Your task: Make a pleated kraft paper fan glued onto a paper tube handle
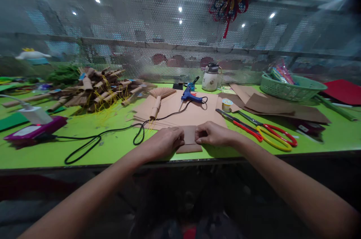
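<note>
A small piece of brown paper [189, 133] lies near the front edge of the green table, with a crease or fold across its lower part. My left hand [166, 141] pinches its left side, fingers curled. On the opposite side my right hand [211, 133] pinches the paper's right edge. Beyond the hands, a blue glue gun [191, 96] rests on large brown paper sheets [180, 116]. Left of the glue gun lies a pleated paper fan [156, 108] with a rolled paper handle. Scissors [267, 128] with red and yellow handles lie right of my right hand.
A black cord [113, 130] runs from a purple power strip [34, 130] across the table [118, 152]. Rolled paper pieces [104, 88] are heaped at the back left. A craft knife [239, 123], a small cup [226, 105], a white bottle [210, 78] and a green basket [293, 87] stand or lie rightward.
</note>
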`<state>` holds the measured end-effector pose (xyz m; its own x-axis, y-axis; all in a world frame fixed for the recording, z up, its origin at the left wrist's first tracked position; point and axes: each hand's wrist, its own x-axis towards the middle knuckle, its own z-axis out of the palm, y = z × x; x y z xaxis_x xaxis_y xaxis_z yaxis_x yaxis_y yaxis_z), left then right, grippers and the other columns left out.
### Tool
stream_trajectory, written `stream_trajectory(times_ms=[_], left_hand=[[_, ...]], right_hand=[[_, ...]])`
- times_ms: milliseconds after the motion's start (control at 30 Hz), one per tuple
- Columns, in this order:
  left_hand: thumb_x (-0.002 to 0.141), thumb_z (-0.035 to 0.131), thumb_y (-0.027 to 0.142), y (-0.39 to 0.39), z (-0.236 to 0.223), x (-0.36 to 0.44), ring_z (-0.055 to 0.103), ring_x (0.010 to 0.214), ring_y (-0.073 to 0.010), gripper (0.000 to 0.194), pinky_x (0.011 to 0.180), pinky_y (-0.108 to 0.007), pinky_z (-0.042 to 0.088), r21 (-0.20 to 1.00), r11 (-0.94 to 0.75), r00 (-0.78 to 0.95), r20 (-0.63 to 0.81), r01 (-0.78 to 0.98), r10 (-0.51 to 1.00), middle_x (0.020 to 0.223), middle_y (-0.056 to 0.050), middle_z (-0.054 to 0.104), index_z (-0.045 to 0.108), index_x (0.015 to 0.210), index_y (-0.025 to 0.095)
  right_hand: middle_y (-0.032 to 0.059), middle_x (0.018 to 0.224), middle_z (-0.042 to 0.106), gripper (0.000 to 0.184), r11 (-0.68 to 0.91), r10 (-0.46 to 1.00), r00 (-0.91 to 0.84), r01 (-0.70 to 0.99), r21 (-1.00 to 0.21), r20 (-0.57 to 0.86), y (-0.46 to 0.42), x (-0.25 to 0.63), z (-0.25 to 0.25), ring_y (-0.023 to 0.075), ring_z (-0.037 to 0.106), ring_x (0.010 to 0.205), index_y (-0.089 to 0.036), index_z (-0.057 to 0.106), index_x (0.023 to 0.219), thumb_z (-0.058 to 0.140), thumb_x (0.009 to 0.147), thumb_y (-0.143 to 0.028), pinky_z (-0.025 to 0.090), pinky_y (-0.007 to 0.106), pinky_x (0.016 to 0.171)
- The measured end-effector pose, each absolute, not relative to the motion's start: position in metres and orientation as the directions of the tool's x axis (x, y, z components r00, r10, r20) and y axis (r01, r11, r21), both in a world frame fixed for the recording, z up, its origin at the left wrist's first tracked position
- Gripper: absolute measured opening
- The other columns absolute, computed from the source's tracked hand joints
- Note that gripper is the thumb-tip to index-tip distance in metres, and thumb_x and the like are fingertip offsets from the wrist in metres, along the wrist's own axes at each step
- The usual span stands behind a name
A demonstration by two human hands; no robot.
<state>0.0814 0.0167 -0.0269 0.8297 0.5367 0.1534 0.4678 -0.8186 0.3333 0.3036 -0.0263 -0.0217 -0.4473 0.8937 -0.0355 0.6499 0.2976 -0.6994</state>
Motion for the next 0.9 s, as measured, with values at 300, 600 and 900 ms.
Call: stream_trajectory(times_ms=[300,600,900], left_hand=[[0.085,0.049,0.034,0.02,-0.026,0.077,0.055,0.068,-0.016,0.016,0.057,-0.023,0.034,0.417,-0.791,0.829,0.14,0.447,0.542,0.08,-0.002,0.063,0.058,0.085,0.021],[0.086,0.049,0.035,0.017,-0.027,0.078,0.054,0.066,-0.0157,0.018,0.056,-0.023,0.034,0.385,-0.798,0.813,0.173,0.464,0.556,0.077,-0.003,0.062,0.057,0.081,0.019],[0.085,0.049,0.034,0.018,-0.014,0.084,0.054,0.067,-0.0162,0.021,0.056,-0.023,0.035,0.36,-0.784,0.83,0.044,0.506,0.556,0.078,-0.004,0.063,0.06,0.083,0.017]], right_hand=[[-0.0029,0.064,0.05,0.012,0.369,0.844,-0.534,0.647,-0.667,-0.051,-0.029,0.308,-0.014,0.0097,0.042,0.059,-0.013,0.06,0.072,0.053,0.077,-0.021,0.034,0.021,0.056],[-0.002,0.064,0.048,0.016,0.404,0.899,-0.428,0.729,-0.552,0.093,-0.04,0.298,-0.025,0.0106,0.042,0.061,-0.014,0.054,0.068,0.05,0.082,-0.022,0.033,0.021,0.057],[0.002,0.064,0.057,0.013,0.389,0.877,-0.459,0.851,-0.352,-0.143,-0.03,0.292,-0.005,0.0099,0.042,0.056,-0.01,0.062,0.072,0.05,0.076,-0.011,0.029,0.02,0.052]])
